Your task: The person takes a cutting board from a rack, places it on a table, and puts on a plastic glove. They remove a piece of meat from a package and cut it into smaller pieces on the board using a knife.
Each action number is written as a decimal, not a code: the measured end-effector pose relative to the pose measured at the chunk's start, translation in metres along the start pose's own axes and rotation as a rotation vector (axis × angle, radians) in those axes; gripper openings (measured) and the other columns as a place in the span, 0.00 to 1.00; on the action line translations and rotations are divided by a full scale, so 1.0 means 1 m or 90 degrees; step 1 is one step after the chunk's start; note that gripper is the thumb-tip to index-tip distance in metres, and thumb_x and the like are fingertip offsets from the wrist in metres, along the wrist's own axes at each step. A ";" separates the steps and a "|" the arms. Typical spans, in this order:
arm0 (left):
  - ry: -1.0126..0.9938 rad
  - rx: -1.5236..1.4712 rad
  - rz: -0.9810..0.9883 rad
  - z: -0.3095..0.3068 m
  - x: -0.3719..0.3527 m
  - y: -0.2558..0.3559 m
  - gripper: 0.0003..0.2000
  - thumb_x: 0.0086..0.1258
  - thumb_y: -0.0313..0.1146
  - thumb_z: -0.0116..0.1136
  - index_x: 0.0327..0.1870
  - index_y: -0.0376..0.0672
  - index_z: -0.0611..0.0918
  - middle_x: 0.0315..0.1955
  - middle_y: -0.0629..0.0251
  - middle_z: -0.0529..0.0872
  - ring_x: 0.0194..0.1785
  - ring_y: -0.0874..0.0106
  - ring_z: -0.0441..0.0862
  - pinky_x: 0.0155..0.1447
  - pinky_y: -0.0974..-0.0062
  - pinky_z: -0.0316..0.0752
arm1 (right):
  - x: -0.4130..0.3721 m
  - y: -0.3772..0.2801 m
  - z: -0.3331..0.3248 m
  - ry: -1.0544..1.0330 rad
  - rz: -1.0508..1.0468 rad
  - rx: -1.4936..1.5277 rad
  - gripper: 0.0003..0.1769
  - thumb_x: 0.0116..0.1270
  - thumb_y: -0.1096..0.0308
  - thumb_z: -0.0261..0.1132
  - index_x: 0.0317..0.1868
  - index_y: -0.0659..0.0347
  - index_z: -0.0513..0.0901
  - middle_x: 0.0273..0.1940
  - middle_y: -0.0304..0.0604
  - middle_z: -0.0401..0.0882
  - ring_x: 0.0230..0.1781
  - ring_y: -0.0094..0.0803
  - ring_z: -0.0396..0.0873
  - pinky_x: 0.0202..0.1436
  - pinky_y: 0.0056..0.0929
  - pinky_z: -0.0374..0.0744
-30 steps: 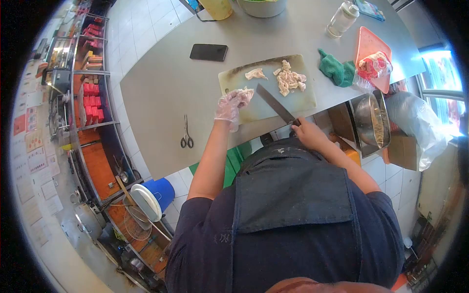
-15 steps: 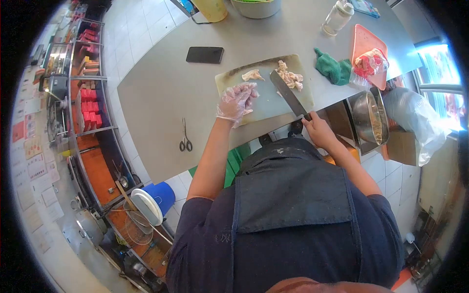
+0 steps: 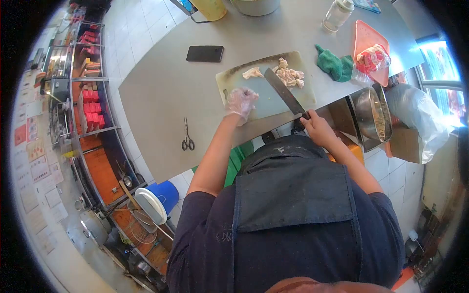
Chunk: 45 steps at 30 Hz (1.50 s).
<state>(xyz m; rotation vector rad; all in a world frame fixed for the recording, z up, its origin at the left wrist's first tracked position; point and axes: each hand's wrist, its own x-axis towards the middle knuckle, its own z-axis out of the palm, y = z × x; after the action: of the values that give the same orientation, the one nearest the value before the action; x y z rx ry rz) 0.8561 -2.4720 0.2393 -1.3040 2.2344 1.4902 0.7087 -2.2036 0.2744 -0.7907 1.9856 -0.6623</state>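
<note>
The person wears a dark apron (image 3: 293,195). The right hand (image 3: 312,128) is at the near edge of the table (image 3: 161,93). Its fingers are wrapped tight around the handle of a big knife (image 3: 283,92). The blade lies slanted across the cutting board (image 3: 266,105), and its tip points to the far edge of the board.

The left hand (image 3: 241,101) wears a thin clear glove. It rests on the near left part of the board. Its fingers are bent in and close together, and it is hard to tell if anything is under them. Scissors (image 3: 187,136) lie on the table to the left of that arm, by the near edge.

A small piece of pale meat (image 3: 252,73) lies at the far left corner of the board. A pile of cut meat (image 3: 288,74) lies at the far edge, just right of the knife tip.

A metal bowl (image 3: 371,117) sits past the right edge of the table. Farther off, a green cloth (image 3: 334,63) lies right of the board, beside an orange tray (image 3: 366,36). A black phone (image 3: 205,53) lies behind the board on the left.
</note>
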 end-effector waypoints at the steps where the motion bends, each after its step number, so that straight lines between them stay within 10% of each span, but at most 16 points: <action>1: -0.004 -0.079 0.028 -0.001 0.005 0.000 0.16 0.69 0.41 0.64 0.49 0.39 0.84 0.34 0.58 0.90 0.38 0.69 0.88 0.45 0.70 0.83 | 0.001 0.002 0.001 0.006 -0.009 0.006 0.19 0.78 0.58 0.56 0.56 0.66 0.71 0.31 0.60 0.81 0.34 0.59 0.80 0.41 0.49 0.74; 6: 0.070 -0.116 0.252 -0.007 0.001 0.008 0.12 0.70 0.40 0.62 0.44 0.41 0.86 0.36 0.58 0.91 0.37 0.67 0.89 0.42 0.70 0.83 | 0.001 -0.001 -0.003 0.014 -0.007 0.018 0.19 0.78 0.58 0.56 0.55 0.67 0.71 0.29 0.59 0.80 0.33 0.58 0.80 0.39 0.49 0.74; 18: 0.099 0.440 0.046 0.012 0.004 -0.010 0.17 0.71 0.48 0.58 0.40 0.42 0.88 0.39 0.49 0.89 0.43 0.51 0.87 0.50 0.56 0.81 | 0.014 0.013 0.030 -0.065 -0.015 -0.087 0.18 0.79 0.57 0.54 0.53 0.66 0.69 0.36 0.62 0.83 0.41 0.63 0.81 0.44 0.55 0.76; 24: 0.236 0.426 0.298 0.037 0.017 -0.048 0.15 0.71 0.45 0.55 0.37 0.42 0.85 0.37 0.50 0.88 0.42 0.52 0.87 0.48 0.56 0.83 | 0.013 0.018 0.026 -0.012 0.011 -0.161 0.18 0.78 0.58 0.54 0.53 0.67 0.68 0.37 0.70 0.82 0.43 0.69 0.79 0.46 0.61 0.74; 33: 0.087 0.417 0.252 0.008 -0.028 -0.036 0.18 0.71 0.48 0.56 0.36 0.41 0.87 0.35 0.52 0.88 0.37 0.52 0.87 0.45 0.55 0.83 | 0.024 -0.002 0.021 0.031 -0.030 -0.156 0.17 0.79 0.56 0.52 0.49 0.64 0.69 0.38 0.69 0.82 0.43 0.67 0.81 0.47 0.63 0.75; 45: 0.238 0.369 0.217 0.042 0.000 -0.064 0.08 0.64 0.38 0.64 0.37 0.46 0.87 0.37 0.53 0.87 0.43 0.53 0.86 0.47 0.55 0.82 | 0.040 -0.013 0.070 -0.060 -0.034 -0.239 0.11 0.79 0.62 0.48 0.51 0.60 0.66 0.39 0.65 0.83 0.43 0.65 0.82 0.45 0.61 0.77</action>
<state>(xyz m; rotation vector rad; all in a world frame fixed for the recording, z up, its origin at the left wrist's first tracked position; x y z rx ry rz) 0.8889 -2.4458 0.1757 -1.1101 2.9317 0.5853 0.7563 -2.2520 0.2294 -1.0806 2.0338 -0.2760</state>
